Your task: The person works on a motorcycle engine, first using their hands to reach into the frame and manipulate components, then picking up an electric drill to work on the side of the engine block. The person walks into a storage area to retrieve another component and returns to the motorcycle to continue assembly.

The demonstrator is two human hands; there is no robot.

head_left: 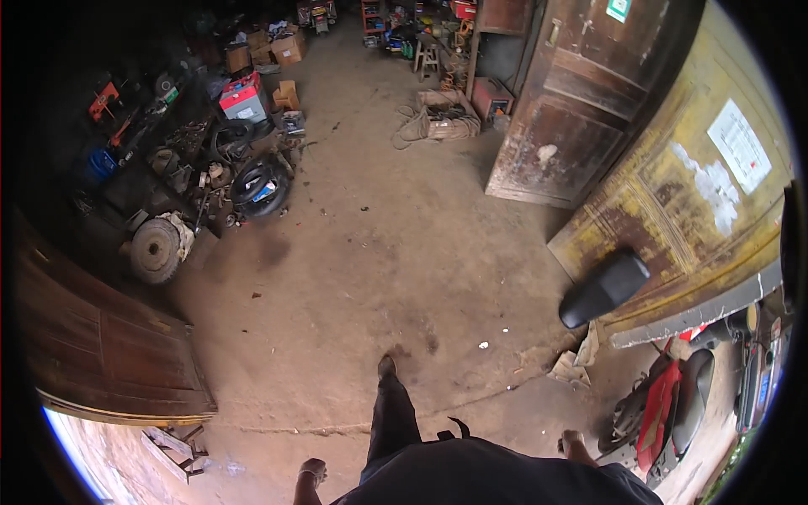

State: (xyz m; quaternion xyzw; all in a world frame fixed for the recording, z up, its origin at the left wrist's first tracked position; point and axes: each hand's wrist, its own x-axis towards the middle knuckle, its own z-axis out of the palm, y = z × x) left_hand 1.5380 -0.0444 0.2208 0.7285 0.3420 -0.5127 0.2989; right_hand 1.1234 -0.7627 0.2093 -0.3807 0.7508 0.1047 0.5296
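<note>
My left hand [313, 470] hangs low beside my body at the lower edge, its fingers curled in, with nothing seen in them. On the other side my right hand [571, 439] hangs the same way, loosely closed, and no held thing shows. Neither touches anything. Closest to the right hand stands a motorcycle with a red side panel [656, 414] and dark seat. To the left of my left hand, a small metal frame [178, 450] lies on the ground. One leg in dark trousers [392, 421] reaches forward over the earth-brown floor [337, 252].
A wooden door [109, 337] stands left; a brown door [572, 101] and a yellow door [673, 185] stand right. A black motorcycle seat [604, 288] leans there. Tyres [259, 185], a wheel [156, 250], boxes [289, 46] and a wooden crate [450, 126] lie farther in.
</note>
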